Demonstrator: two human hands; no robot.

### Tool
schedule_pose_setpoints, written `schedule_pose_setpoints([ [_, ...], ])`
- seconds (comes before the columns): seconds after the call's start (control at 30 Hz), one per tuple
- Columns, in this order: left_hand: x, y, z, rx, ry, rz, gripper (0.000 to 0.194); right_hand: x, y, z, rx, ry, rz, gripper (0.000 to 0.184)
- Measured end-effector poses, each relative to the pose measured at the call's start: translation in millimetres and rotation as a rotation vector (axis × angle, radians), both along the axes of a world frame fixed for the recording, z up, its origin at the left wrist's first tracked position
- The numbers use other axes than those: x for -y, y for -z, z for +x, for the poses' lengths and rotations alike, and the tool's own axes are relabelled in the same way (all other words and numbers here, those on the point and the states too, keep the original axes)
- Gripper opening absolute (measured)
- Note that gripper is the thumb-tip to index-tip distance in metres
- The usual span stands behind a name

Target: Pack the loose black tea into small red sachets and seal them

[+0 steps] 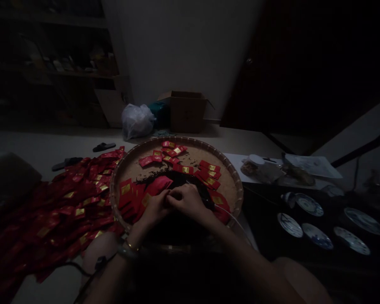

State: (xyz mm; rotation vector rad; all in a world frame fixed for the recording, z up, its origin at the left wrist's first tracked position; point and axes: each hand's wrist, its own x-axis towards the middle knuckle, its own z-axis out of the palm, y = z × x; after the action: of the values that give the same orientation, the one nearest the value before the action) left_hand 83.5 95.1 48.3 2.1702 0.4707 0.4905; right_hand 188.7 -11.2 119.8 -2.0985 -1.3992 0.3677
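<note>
Over a round woven bamboo tray (237, 177), my left hand (157, 205) and my right hand (187, 199) meet with bent, closed fingers. The pinched fingertips touch or nearly touch, and whatever is between them is too dark to make out. A brighter red packet (160, 184) shows just behind my left hand. Dark loose tea-like bits (155, 174) are spread around the middle of the tray. Small red packets with gold labels (178, 150) lie at its far side, and more red packets (210, 174) lie to the right. Larger red packets (126, 190) are stacked at the left.
A big heap of red packets (79, 211) covers the floor at left. Behind stand an open cardboard box (188, 112) and a white plastic bag (137, 121). Blue-and-white dishes (317, 235) sit on a dark table at right. A white cord (229, 214) crosses the tray's right rim.
</note>
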Motion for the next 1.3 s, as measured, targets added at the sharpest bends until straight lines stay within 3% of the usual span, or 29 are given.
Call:
schedule_pose_setpoints([
  [0.13, 1.8, 5.8, 0.1, -0.012, -0.052, 0.008, 0.022, 1.1, 2.2, 2.5, -0.165, -0.019, 0.062, 0.009],
  [0.23, 1.9, 10.2, -0.7, 0.047, -0.020, -0.048, 0.018, 6.6, -1.0, 11.7, -0.297, -0.040, 0.136, 0.011],
  [0.4, 0.5, 13.0, -3.8, 0.079, -0.011, -0.094, 0.032, 18.5, -6.0, 37.1, -0.363, 0.171, 0.350, 0.022],
  [0.47, 0.6, 12.2, -6.3, 0.075, -0.027, -0.088, 0.033, 23.4, -2.7, 46.3, -0.339, 0.216, 0.352, 0.023],
  [0.57, 3.5, 8.6, -10.1, 0.099, 0.004, -0.079, 0.025, 31.4, 4.7, 49.9, -0.279, 0.141, 0.272, 0.014],
  [0.73, 10.7, 1.7, -12.6, 0.126, 0.052, -0.080, 0.016, 42.5, 7.6, 29.5, -0.021, -0.180, 0.402, 0.012],
  [0.83, 12.2, 2.3, -12.3, 0.124, 0.052, -0.097, 0.018, 40.2, 8.2, 17.7, 0.227, -0.354, 0.291, 0.022],
  [0.93, 11.0, 6.6, -11.7, 0.106, 0.036, -0.104, 0.023, 30.7, 11.0, 12.7, 0.373, -0.363, 0.049, 0.027],
  [1.07, 6.8, 10.9, -12.3, 0.121, 0.048, -0.149, 0.035, 18.3, 10.1, 13.3, 0.388, -0.386, -0.201, 0.023],
  [1.2, 1.6, 8.0, -13.1, 0.157, 0.052, -0.293, 0.033, 16.9, -0.5, 21.1, 0.245, -0.435, -0.133, 0.022],
  [1.3, 0.6, 1.5, -11.1, 0.184, -0.002, -0.422, 0.034, 17.9, -9.5, 30.7, 0.124, -0.376, -0.047, 0.020],
])
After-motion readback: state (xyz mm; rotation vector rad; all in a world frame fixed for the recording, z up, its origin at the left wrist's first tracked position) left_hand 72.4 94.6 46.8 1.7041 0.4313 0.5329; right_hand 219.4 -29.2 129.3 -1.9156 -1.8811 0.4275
